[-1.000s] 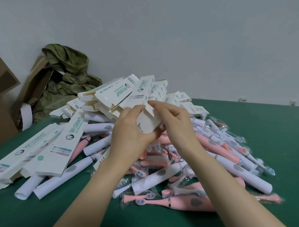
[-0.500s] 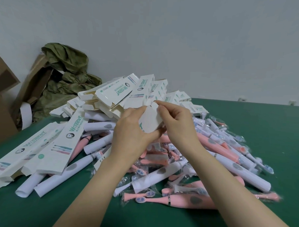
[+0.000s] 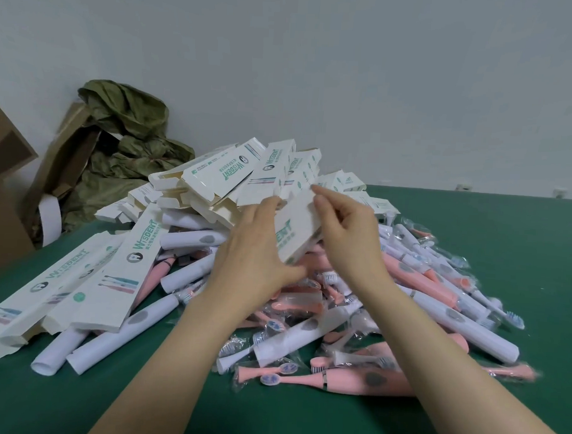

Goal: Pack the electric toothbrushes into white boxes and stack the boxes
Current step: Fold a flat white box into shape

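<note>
Toothbrushes [image 3: 463, 326], white ones and pink ones, many in clear wrap, lie heaped on the green table [image 3: 512, 253] directly under the hands. A loose pile of boxes [image 3: 227, 178] sits behind the heap, and flat boxes [image 3: 78, 289] lie at the left. From the head camera, one white box [image 3: 297, 230] is held tilted above the heap. The left hand [image 3: 257, 248] grips its lower part with the thumb hooked beneath. The right hand [image 3: 346, 232] pinches the flap at the upper end between thumb and forefinger. The step looks to be working that end flap (whether a brush is already inside cannot be seen). To do it well, the left hand should hold the body firmly but without squeezing, since the card seems thin and would dent. The right hand should bend the flap along its crease and slide the tab in straight. A squarely shut box will stack better on that uneven pile.
</note>
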Available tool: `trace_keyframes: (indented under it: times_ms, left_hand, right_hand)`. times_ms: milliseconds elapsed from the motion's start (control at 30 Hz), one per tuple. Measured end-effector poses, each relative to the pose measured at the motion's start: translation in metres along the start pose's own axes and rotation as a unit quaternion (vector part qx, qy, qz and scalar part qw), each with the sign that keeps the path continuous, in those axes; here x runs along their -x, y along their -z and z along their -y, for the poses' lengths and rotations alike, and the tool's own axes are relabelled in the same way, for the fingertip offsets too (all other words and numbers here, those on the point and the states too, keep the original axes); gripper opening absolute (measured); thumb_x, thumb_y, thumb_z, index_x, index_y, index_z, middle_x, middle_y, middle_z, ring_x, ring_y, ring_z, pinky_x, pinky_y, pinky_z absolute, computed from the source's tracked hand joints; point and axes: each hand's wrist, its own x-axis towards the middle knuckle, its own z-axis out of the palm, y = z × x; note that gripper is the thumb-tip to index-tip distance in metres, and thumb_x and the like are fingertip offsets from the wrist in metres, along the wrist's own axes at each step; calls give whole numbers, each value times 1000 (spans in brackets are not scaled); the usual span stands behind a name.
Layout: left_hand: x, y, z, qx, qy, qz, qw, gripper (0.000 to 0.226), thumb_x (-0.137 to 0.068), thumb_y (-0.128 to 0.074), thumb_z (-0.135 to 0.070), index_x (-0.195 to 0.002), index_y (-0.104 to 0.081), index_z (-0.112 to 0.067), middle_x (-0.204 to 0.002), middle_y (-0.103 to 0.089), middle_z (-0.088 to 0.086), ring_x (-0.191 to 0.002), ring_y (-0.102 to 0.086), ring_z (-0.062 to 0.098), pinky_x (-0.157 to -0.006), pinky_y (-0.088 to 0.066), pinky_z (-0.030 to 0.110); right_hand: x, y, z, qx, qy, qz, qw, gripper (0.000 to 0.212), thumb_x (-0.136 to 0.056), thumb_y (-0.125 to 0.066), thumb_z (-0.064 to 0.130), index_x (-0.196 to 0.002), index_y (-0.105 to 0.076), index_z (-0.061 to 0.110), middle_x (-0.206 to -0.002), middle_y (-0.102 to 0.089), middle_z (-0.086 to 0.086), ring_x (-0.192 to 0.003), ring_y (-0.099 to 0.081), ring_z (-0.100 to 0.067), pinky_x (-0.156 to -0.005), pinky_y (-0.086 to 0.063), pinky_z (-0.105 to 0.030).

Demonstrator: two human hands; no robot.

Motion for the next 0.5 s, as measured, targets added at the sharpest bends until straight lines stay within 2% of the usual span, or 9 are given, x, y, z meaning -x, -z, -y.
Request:
trace_keyframes:
  times_ms: [100, 200, 233, 267, 333, 367, 400, 433, 500]
  left_hand:
    - [12, 11, 13, -91, 1, 28, 995, 59, -66, -76, -42, -109, -37, -32, -93, -48, -16, -84, -52, 13, -50, -28, 24]
    - [14, 24, 21, -74, -8, 5, 997, 44, -66, -78, -38, -97, -48, -31, -80, -54, -15, -73, -52, 14, -48, -30, 24]
    - [12, 29, 21, -79, -13, -2, 997, 43, -65, -79, -37, -99, -54, -29, -81, -58, -13, -74, -53, 15, -49, -32, 24]
    - [8, 33, 21, -90, -17, -4, 996, 44, -64, -80, -37, -101, -58, -28, -84, -61, -11, -75, -54, 16, -50, -34, 24]
    - [0, 40, 16, -105, -38, -1, 994, 47, -64, -80, -41, -104, -59, -30, -87, -63, -12, -77, -55, 15, -52, -35, 25]
    - [-4, 43, 13, -107, -54, 8, 993, 48, -63, -78, -46, -103, -59, -30, -88, -62, -12, -79, -55, 14, -52, -34, 25]
    - [-9, 47, 10, -106, -66, 23, 992, 49, -61, -75, -51, -102, -58, -29, -87, -60, -13, -80, -54, 14, -54, -36, 27]
    - [-16, 50, 7, -104, -77, 47, 990, 51, -58, -73, -52, -100, -57, -28, -87, -59, -13, -81, -53, 14, -58, -39, 30]
    - [-33, 52, -1, -102, -108, 92, 985, 52, -56, -77, -48, -98, -59, -26, -89, -61, -11, -87, -54, 17, -69, -45, 36]
  right_hand:
    - [-11, 16, -2, -64, -48, -26, 996, 29, -98, -48, 15, -122, -64, 10, -104, -71, 0, -90, -60, -3, -93, -50, -31]
    - [-8, 23, -4, -14, -33, 62, 997, 38, -98, -40, 10, -133, -53, 13, -122, -64, -5, -103, -58, -10, -88, -45, -17]
    - [-5, 23, -5, 33, -5, 91, 995, 40, -97, -36, 8, -134, -49, 10, -126, -59, -12, -108, -56, -18, -85, -42, -20]
    - [-2, 25, -6, 57, 28, 117, 991, 42, -95, -35, 6, -134, -47, 12, -130, -57, -7, -113, -53, -18, -85, -40, -22]
    - [3, 31, -1, 33, 80, 163, 983, 54, -91, -44, 8, -136, -34, 36, -126, -43, 42, -109, -45, 20, -78, -39, -5]
    - [2, 39, -1, 28, 103, 174, 979, 62, -89, -52, 14, -136, -26, 44, -120, -29, 55, -103, -36, 33, -77, -34, 3]
    - [-1, 47, -2, 38, 122, 181, 975, 69, -85, -62, 21, -138, -23, 43, -122, -27, 53, -103, -31, 34, -81, -29, 6]
    - [-5, 55, -7, 68, 141, 183, 970, 75, -80, -70, 26, -139, -27, 37, -126, -35, 40, -107, -34, 27, -86, -29, 5]
    - [-15, 69, -14, 145, 131, 178, 964, 72, -71, -81, 28, -130, -40, 29, -123, -48, 11, -108, -44, 3, -87, -35, -4]
